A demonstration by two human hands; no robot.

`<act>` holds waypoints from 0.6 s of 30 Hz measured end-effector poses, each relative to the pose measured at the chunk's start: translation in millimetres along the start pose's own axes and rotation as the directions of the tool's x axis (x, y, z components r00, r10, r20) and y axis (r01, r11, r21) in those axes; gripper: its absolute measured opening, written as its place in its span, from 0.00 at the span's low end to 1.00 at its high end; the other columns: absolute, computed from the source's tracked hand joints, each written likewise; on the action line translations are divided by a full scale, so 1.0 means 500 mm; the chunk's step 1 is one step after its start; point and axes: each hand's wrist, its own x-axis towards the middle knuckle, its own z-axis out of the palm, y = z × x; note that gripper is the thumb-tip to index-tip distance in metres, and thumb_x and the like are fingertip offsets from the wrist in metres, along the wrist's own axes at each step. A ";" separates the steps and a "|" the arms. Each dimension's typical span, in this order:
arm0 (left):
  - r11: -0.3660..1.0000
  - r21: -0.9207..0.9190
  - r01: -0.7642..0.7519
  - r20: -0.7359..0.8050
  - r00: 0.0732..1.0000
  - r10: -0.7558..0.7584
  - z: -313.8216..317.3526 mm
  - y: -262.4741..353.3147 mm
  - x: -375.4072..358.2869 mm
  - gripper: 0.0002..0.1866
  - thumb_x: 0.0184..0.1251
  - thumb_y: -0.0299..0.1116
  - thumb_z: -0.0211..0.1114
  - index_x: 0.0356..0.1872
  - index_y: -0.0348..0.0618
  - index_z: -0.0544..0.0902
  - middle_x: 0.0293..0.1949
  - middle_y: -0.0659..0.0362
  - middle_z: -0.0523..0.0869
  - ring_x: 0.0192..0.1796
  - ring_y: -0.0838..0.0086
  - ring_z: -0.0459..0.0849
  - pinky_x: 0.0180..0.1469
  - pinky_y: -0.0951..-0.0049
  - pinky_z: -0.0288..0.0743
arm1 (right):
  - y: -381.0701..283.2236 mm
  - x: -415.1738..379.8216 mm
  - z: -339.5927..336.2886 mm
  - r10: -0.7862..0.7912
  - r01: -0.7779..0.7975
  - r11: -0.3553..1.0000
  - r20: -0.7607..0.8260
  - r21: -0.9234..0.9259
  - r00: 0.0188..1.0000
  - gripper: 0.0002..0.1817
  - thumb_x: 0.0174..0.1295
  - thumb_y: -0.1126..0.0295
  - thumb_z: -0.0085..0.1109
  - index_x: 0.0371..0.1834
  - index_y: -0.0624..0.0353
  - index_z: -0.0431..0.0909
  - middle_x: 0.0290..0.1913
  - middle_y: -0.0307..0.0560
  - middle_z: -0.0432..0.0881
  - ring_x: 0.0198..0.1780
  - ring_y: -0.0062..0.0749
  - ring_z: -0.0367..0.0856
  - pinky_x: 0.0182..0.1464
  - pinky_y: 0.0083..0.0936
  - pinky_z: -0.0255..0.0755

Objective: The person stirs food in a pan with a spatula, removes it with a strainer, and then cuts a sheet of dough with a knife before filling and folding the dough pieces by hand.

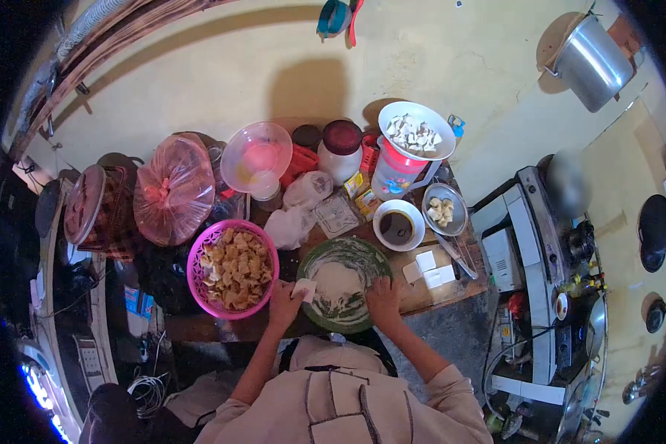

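Left hand point(283, 303) first: the fingers are pinching a white square piece point(304, 291) at about 9 o'clock on the green bowl point(381, 259). Right hand point(384, 299) is at roughly 3 o'clock, fingers pointing down into the same bowl. Their tips are hidden, so I can't tell if they're open or gripping something. The bowl's got white powdery stuff point(334, 283) in it, smeared up the sides, too small to say how fine.

Going out from there, the pink basket point(193, 277) at 9 o'clock is full of browned chunks point(237, 270). At 10 there's a reddish plastic bag point(174, 196), contents too murky to make out. Around 1 to 2 o'clock, a white bowl point(419, 226) has dark liquid in it, and beside that a metal bowl point(462, 214) holds pale chunks point(441, 211). Higher up at 1, a wide white bowl point(447, 148) of white pieces point(413, 135) sits on a pitcher point(394, 180), covering its top. The knife point(457, 256) is near 2:30, partly lost under the metal bowl's edge.
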 end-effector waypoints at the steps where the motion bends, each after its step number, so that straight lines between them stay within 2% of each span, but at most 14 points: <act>1: 0.997 0.058 -0.059 -0.055 0.997 0.062 0.007 -0.010 -0.009 0.14 0.53 0.36 0.59 0.35 0.35 0.77 0.33 0.51 0.70 0.31 0.59 0.73 0.34 0.68 0.69 | 0.001 0.005 -0.010 -0.004 0.003 0.999 0.025 0.033 1.000 0.11 0.46 0.68 0.48 0.33 0.59 0.74 0.36 0.53 0.73 0.38 0.44 0.72 0.43 0.45 0.59; 3: 0.987 -0.106 0.123 0.014 0.992 -0.122 0.022 -0.014 -0.022 0.14 0.55 0.35 0.58 0.37 0.35 0.76 0.36 0.52 0.69 0.33 0.62 0.74 0.33 0.69 0.72 | 0.010 0.010 -0.039 -0.011 0.004 0.995 0.077 0.097 0.997 0.05 0.46 0.68 0.49 0.24 0.55 0.74 0.29 0.48 0.76 0.31 0.39 0.77 0.33 0.36 0.66; 6: 0.914 -0.232 0.333 0.157 0.940 -0.302 0.019 0.000 -0.025 0.14 0.57 0.35 0.57 0.42 0.37 0.74 0.38 0.55 0.69 0.37 0.67 0.75 0.32 0.69 0.77 | 0.027 0.022 -0.068 0.017 -0.026 0.998 0.155 0.057 0.988 0.04 0.47 0.68 0.48 0.24 0.53 0.72 0.23 0.44 0.76 0.23 0.36 0.77 0.25 0.34 0.67; 7: 0.885 -0.253 0.391 0.206 0.915 -0.346 0.016 0.004 -0.024 0.15 0.57 0.34 0.56 0.43 0.38 0.73 0.39 0.56 0.69 0.39 0.69 0.76 0.32 0.69 0.78 | 0.037 0.026 -0.078 0.029 -0.040 0.997 0.145 0.074 0.989 0.04 0.47 0.68 0.48 0.25 0.53 0.72 0.22 0.45 0.76 0.23 0.37 0.77 0.24 0.34 0.67; 10: 0.514 -0.593 0.619 0.406 0.782 -0.473 0.032 -0.020 -0.027 0.16 0.59 0.35 0.55 0.47 0.40 0.71 0.41 0.57 0.72 0.42 0.71 0.76 0.33 0.66 0.78 | 0.046 0.023 -0.090 0.096 -0.117 0.983 0.150 0.141 0.984 0.05 0.48 0.68 0.47 0.27 0.54 0.72 0.21 0.46 0.76 0.24 0.39 0.77 0.22 0.35 0.66; 12: 0.455 -0.625 0.634 0.436 0.767 -0.471 0.029 -0.017 -0.030 0.16 0.59 0.35 0.54 0.47 0.41 0.71 0.41 0.58 0.74 0.41 0.71 0.76 0.33 0.68 0.78 | 0.022 0.022 -0.068 0.184 -0.223 0.954 0.195 0.201 0.963 0.06 0.48 0.69 0.46 0.29 0.54 0.72 0.19 0.46 0.76 0.23 0.40 0.77 0.22 0.36 0.66; 13: 0.425 -0.640 0.640 0.450 0.761 -0.468 0.026 -0.012 -0.029 0.16 0.59 0.36 0.54 0.47 0.42 0.70 0.41 0.58 0.75 0.41 0.71 0.76 0.33 0.68 0.77 | 0.006 0.010 -0.046 0.149 -0.182 0.969 0.191 0.167 0.970 0.07 0.48 0.69 0.46 0.31 0.54 0.72 0.19 0.46 0.76 0.23 0.40 0.77 0.22 0.36 0.66; 15: 0.458 -0.623 0.633 0.433 0.768 -0.472 0.028 -0.012 -0.028 0.16 0.59 0.36 0.53 0.47 0.42 0.71 0.39 0.58 0.76 0.40 0.72 0.76 0.32 0.69 0.77 | -0.028 -0.021 -0.012 0.076 -0.096 0.990 0.185 0.102 0.980 0.10 0.48 0.69 0.47 0.35 0.54 0.72 0.18 0.47 0.76 0.21 0.41 0.77 0.22 0.37 0.67; 18: 0.460 -0.612 0.643 0.432 0.759 -0.487 0.026 -0.014 -0.025 0.15 0.59 0.37 0.53 0.46 0.42 0.71 0.39 0.58 0.77 0.39 0.73 0.77 0.31 0.70 0.77 | -0.032 -0.037 -0.007 0.138 -0.181 0.964 0.220 0.192 0.966 0.13 0.48 0.69 0.47 0.38 0.54 0.73 0.19 0.47 0.76 0.22 0.41 0.77 0.22 0.38 0.66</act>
